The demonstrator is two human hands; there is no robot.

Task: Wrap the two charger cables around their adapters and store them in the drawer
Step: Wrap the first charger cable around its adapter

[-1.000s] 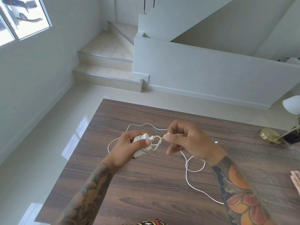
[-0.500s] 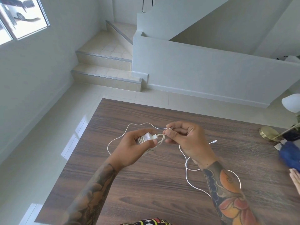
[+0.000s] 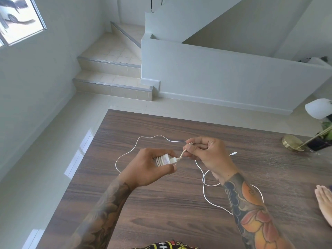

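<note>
wrapping step in hand: the left hand point(image 3: 143, 169) grips a white adapter point(image 3: 164, 159) with several cable turns already banded round its body. the right hand point(image 3: 206, 155) pinches the cable end point(image 3: 183, 154) just beside the adapter's face, pulled fairly taut between the two hands. judged: first charger nearly wound, end being tucked or secured.

the second cable point(image 3: 149, 141) lies slack on the tabletop point(image 3: 161, 212): one loop runs out beyond the left hand, more loops pass under and behind the right wrist, and its small white plug point(image 3: 233, 153) lies just past the right hand. whether it joins a second adapter cannot be told; none is visible.

next move, as judgement: fix the held end so the turns do not spring loose, set the bundle down, gather the slack cable. drawer not in view.

writing: faint marks on the adapter face, too blurred to read. no brand legible.
</note>
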